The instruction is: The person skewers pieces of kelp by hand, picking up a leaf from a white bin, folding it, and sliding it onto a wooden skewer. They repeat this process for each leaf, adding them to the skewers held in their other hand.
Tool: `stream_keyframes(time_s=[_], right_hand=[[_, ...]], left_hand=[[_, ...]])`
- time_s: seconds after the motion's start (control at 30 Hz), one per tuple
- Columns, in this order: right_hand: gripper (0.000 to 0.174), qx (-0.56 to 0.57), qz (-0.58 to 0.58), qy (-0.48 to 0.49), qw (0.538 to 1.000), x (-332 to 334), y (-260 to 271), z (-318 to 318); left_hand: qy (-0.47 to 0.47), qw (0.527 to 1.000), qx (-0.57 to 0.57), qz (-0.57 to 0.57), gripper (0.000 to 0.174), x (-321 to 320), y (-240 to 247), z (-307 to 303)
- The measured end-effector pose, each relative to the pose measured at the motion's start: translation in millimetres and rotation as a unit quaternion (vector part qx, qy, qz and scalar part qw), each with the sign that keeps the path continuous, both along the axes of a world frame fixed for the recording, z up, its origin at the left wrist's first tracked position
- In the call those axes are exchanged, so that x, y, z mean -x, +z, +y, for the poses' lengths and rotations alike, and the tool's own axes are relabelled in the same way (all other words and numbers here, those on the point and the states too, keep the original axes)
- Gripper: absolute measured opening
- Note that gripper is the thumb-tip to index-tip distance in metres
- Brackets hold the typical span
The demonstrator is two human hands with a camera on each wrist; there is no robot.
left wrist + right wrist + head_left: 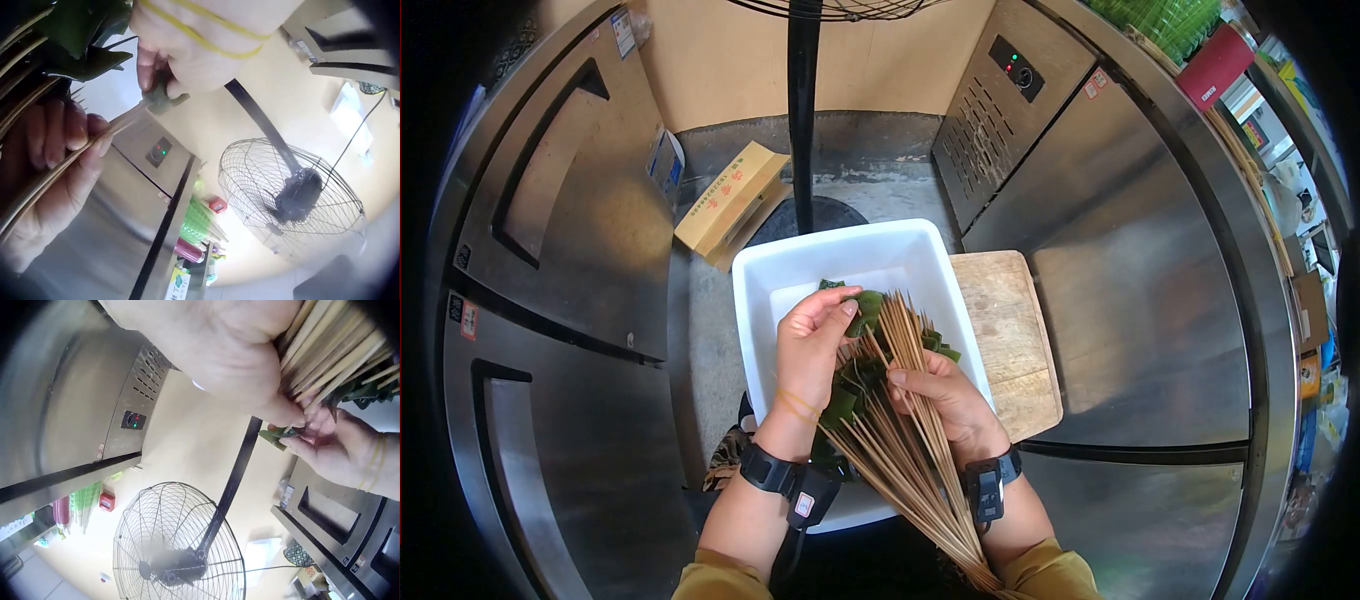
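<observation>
Over a white tub, the left hand (810, 345) pinches a dark green leafy piece (866, 312) between thumb and fingers. The right hand (948, 398) grips a large bundle of thin wooden sticks (920, 440), which fans down toward the right forearm. More green pieces (840, 405) lie among the sticks. In the left wrist view, a stick (125, 119) runs from the right hand's fingers (75, 134) to the green piece (164, 95) at the left fingertips. The right wrist view shows the left hand (340, 447) holding the green piece (273, 437) close to the right thumb.
The white tub (750, 290) stands below the hands, with a wooden board (1010, 345) at its right. A cardboard box (732, 200) and a black fan pole (803, 120) are behind it. Steel cabinets (1140, 260) flank both sides.
</observation>
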State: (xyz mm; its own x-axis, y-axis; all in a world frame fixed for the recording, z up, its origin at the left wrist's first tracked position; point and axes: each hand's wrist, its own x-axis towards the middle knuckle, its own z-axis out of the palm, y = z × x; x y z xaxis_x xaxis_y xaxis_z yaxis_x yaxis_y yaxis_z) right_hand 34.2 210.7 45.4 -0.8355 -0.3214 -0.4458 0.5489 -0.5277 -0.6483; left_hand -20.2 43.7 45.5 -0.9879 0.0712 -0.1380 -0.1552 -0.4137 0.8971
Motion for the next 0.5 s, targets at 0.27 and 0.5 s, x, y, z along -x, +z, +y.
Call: stream_keyframes(time_s=[0.27,0.5], right_hand=[[0.010,-0.017,0.011,0.002,1.000,-1,2,1],[0.013,-0.006,0.018,-0.007,1.000,-1,2,6]], left_hand=[[-0.005,0.989,0.135,0.055,0.015,-5,14,-2],[-0.070,0.974,0.195,0.091,0.017,-27,12,9]])
